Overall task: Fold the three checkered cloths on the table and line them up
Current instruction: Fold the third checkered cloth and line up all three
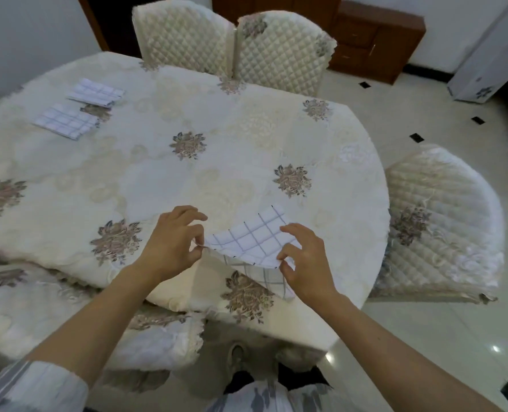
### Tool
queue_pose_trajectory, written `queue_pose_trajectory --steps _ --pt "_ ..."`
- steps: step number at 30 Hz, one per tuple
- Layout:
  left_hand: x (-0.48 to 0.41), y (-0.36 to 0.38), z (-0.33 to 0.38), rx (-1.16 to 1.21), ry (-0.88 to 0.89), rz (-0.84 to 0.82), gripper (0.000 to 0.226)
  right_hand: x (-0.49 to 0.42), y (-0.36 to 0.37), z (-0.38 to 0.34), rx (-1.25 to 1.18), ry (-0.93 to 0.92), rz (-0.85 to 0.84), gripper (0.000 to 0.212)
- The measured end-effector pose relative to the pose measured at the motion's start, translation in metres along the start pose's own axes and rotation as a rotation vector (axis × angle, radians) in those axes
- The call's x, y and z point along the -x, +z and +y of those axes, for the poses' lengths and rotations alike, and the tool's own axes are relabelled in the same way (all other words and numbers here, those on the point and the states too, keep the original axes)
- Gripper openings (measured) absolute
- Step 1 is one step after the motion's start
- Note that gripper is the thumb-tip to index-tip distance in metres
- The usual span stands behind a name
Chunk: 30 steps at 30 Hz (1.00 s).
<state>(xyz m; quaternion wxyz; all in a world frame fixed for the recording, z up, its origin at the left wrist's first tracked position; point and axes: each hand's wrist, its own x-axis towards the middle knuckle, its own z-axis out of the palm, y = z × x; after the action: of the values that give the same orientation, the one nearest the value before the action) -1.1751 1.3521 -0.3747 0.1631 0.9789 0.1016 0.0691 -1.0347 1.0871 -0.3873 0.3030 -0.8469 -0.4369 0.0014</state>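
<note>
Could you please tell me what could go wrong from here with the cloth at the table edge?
1. The cloth sags over the table's near edge, held only by pinches of the left hand and right hand at its corners; a slipped pinch could let it slide to the floor.
2. The two folded cloths lie far off at the left, so carrying this one over may undo its fold or leave the row uneven.

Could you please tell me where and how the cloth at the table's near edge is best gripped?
By its two near corners, from the near side, one pinch grip each: the cloth lies limp, part drooping over the table edge, so those corners stand free. The left hand and right hand pinch there.
</note>
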Motion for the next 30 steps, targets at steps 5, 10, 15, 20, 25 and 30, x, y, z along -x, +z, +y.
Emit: queue_pose_trajectory --steps 5,10,15,20,25,30 --pt "0.023 -0.003 0.004 -0.012 -0.012 0.077 0.028 -0.028 -0.006 -0.008 0.07 -0.122 0.153 0.012" --pt "0.023 0.011 0.025 0.048 0.069 0.076 0.025 -0.031 -0.016 0.007 0.087 -0.089 0.203 0.016" --pt "0.009 0.036 0.045 0.149 0.194 -0.012 0.017 -0.002 -0.033 0.037 0.086 0.002 0.192 0.025" --pt "-0.014 0.059 0.058 0.162 0.219 -0.197 0.014 0.035 -0.053 0.066 0.11 0.109 0.184 0.026" --pt "-0.035 0.068 0.078 0.39 0.216 -0.205 0.011 0.073 -0.067 0.087 0.078 0.219 0.157 0.024" --pt "-0.06 0.067 0.086 0.398 0.236 -0.179 0.015 0.091 -0.073 0.1 0.01 0.367 0.132 0.013"
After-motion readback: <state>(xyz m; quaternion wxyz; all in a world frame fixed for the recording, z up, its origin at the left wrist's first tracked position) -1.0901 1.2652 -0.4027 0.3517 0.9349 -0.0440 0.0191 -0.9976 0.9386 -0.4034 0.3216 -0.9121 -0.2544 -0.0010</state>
